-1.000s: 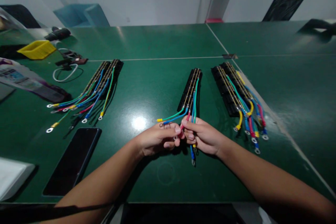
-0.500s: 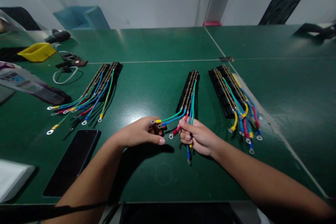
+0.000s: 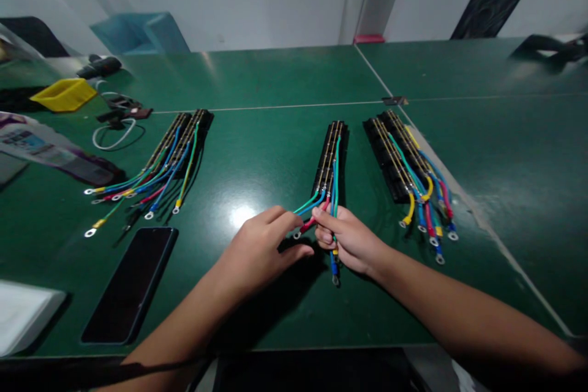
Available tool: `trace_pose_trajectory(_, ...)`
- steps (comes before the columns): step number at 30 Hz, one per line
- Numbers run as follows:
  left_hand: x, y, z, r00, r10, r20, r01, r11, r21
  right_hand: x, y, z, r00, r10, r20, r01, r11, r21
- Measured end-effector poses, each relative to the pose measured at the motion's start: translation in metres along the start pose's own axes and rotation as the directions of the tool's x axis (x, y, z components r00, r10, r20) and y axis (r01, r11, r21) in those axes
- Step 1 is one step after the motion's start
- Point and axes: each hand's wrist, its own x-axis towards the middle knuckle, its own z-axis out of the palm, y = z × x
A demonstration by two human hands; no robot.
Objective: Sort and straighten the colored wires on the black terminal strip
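A black terminal block (image 3: 329,150) with brass-coloured strips lies in the middle of the table, its coloured wires running toward me. My right hand (image 3: 349,239) is closed around several of these wires (image 3: 336,196), with blue and yellow ends and ring lugs hanging out below the fist. A red wire (image 3: 307,225) with a ring lug sticks out to its left. My left hand (image 3: 266,242) is at the green and blue wires (image 3: 307,204) that bend left, thumb apart from the fingers; its fingers hide the ends of those wires.
Two similar wired blocks (image 3: 184,135) lie at left and two more (image 3: 395,159) at right. A phone (image 3: 131,285), a white box (image 3: 27,315), a plastic package (image 3: 50,150), a yellow tray (image 3: 64,95) and a white cable (image 3: 114,135) occupy the left side.
My left hand has moved right and its fingers now cover the green and blue wire ends that showed before. The right hand keeps its grip on the wires.
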Motion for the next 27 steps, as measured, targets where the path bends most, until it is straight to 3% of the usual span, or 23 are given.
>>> trace_pose_trajectory(6, 0.002, 0.003, 0.018, 1.0, 0.002, 0.01, -0.004, 0.981, 0.192, -0.001, 0.0, 0.003, 0.999, -0.028, -0.04, 0.027, 0.999, -0.029)
trace_pose_trajectory(15, 0.001, 0.011, 0.022, 0.998, -0.022, -0.064, 0.045, 0.926, 0.375, -0.001, -0.002, 0.002, 1.0, 0.014, 0.0, -0.014, 1.0, -0.005)
trace_pose_trajectory(27, 0.001, 0.0, 0.032, 0.978, 0.17, -0.123, -0.089, 0.867, 0.491, 0.0, -0.002, 0.001, 1.0, 0.015, 0.023, -0.016, 0.999, 0.045)
